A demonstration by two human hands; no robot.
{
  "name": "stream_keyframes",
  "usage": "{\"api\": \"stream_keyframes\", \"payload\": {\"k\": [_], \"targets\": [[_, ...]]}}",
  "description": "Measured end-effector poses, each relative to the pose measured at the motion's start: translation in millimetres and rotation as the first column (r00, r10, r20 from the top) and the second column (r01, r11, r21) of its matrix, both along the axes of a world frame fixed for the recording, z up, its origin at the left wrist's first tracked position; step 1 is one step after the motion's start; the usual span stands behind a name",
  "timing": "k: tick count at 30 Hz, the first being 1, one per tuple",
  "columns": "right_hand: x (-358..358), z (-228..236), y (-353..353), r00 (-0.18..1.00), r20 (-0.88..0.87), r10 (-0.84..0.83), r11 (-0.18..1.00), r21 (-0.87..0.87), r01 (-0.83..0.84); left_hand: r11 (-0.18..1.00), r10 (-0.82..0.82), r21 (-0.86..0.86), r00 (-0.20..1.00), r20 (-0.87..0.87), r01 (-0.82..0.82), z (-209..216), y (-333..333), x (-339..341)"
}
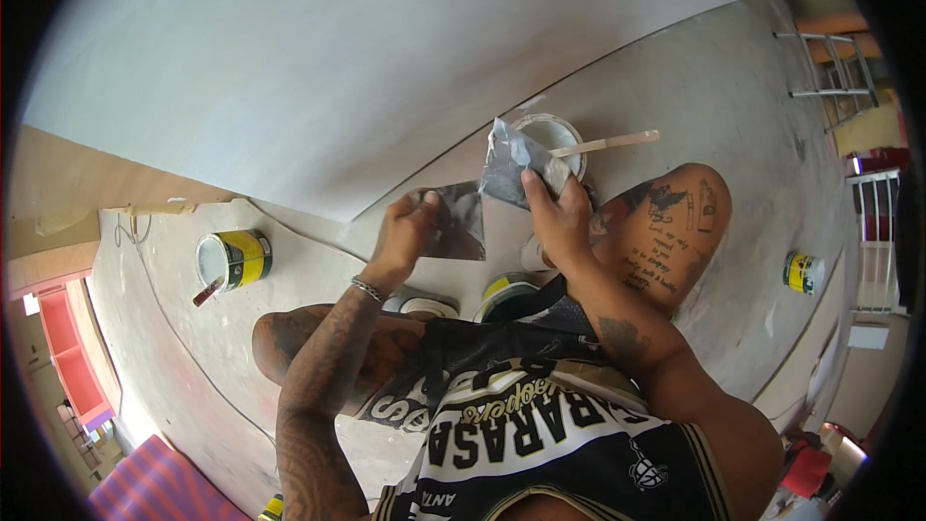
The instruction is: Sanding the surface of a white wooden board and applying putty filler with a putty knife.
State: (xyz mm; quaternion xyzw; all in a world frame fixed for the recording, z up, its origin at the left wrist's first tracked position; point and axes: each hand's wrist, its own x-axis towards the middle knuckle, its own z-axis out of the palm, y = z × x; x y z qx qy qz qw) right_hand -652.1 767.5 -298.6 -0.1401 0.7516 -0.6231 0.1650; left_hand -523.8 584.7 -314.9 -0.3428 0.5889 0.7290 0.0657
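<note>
My left hand (407,230) is closed around the edge of a thin dark-grey metal spreader (461,222), its blade pointing to the right. In my right hand (561,217) is a second flat grey spreader (511,169), tilted upward and smeared with white paste. The two blades come close together in front of me; whether they touch I cannot tell. Just beyond my right hand stands an open white bucket (550,123) with pale paste inside. A wooden-handled tool (617,143) rests across its rim.
Ahead rises a large pale wall (318,58). On the left a yellow-labelled bucket (241,259) has a brush (206,291) at its rim, near a cable (174,314) on the floor. Another bucket (511,291) sits between my legs, one (803,272) far right. A ladder (831,92) stands beyond.
</note>
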Motion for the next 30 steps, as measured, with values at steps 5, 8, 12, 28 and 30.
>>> {"api": "stream_keyframes", "payload": {"k": [5, 8, 12, 28, 30], "targets": [[20.6, -2.3, 10.5, 0.728, -0.604, 0.324, 0.906, -0.024, -0.423, 0.78, 0.229, 0.565, 0.963, 0.143, -0.27, 8.3, -1.3, -20.6], [40.9, -22.3, 21.4, 0.846, -0.431, 0.315, 0.948, 0.192, -0.255, 0.788, 0.201, 0.586, 0.978, 0.05, -0.191, 9.1, -2.7, -28.1], [36.4, -52.7, 51.5, 0.909, -0.3, 0.289, 0.917, 0.358, -0.173, 0.866, 0.218, 0.449, 0.974, 0.059, -0.221, -10.6, 1.7, -42.6], [-17.7, -108.0, 51.9, 0.899, 0.416, -0.139, 0.976, 0.213, 0.052, 0.892, -0.427, -0.195, 0.902, -0.062, 0.409, -1.6, -21.5, -53.9], [-20.5, -106.6, 54.7, 0.432, 0.892, -0.136, 0.881, -0.09, 0.464, 0.948, -0.304, -0.114, 0.952, -0.034, 0.298, 1.1, -20.5, -58.1]]}}
